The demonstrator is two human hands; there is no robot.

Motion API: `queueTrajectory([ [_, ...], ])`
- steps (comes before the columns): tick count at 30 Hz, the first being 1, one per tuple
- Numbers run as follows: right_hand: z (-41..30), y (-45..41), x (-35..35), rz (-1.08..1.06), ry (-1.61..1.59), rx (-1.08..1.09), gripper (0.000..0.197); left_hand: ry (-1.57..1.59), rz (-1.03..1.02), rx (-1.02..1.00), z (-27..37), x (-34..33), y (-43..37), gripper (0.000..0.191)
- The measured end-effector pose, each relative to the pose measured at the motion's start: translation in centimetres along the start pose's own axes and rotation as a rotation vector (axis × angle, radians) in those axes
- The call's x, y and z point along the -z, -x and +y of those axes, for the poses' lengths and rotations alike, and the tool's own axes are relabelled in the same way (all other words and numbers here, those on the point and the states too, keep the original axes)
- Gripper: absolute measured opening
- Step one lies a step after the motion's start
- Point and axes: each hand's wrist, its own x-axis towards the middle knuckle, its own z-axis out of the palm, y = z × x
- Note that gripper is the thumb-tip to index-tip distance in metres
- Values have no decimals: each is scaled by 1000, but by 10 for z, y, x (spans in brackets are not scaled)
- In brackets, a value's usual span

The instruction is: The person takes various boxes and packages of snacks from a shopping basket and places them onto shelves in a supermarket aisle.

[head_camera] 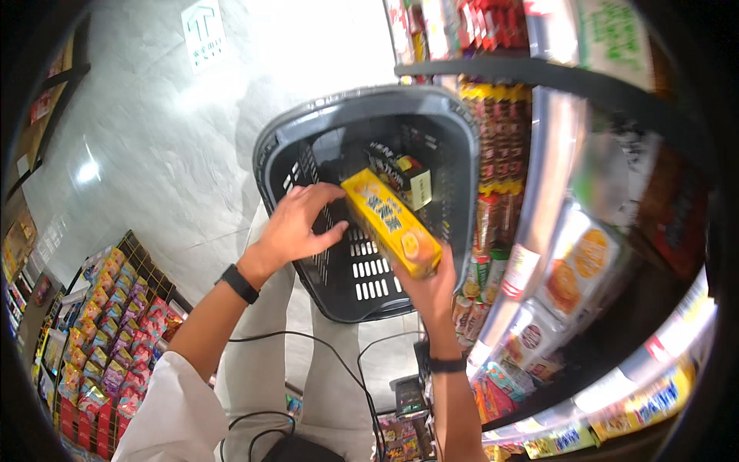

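Observation:
A long yellow carton with printed writing and pictures of round food is held at its near end by my right hand. It is over a black plastic shopping basket with slotted walls. My left hand is spread beside the carton's far end, thumb and fingers apart; whether a fingertip touches the carton, I cannot tell. Inside the basket lies a dark box with a pale end panel, partly covered by the yellow carton.
Shelves of packaged snacks rise close on the right, with a dark curved bar across them. A wire rack of small colourful packets stands at lower left. Black cables hang before my legs. A sign marks the tiled floor.

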Motion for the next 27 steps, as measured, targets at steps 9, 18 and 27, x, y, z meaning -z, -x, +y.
queueTrajectory([
  [9,-182,123,140,-115,-530,-4,68,798,-145,246,165,111,15,72],
  [18,-325,282,282,-193,-623,276,87,790,-259,28,397,266,82,71],
  [27,-407,398,337,487,-452,856,110,724,-68,-419,544,309,72,87],
])
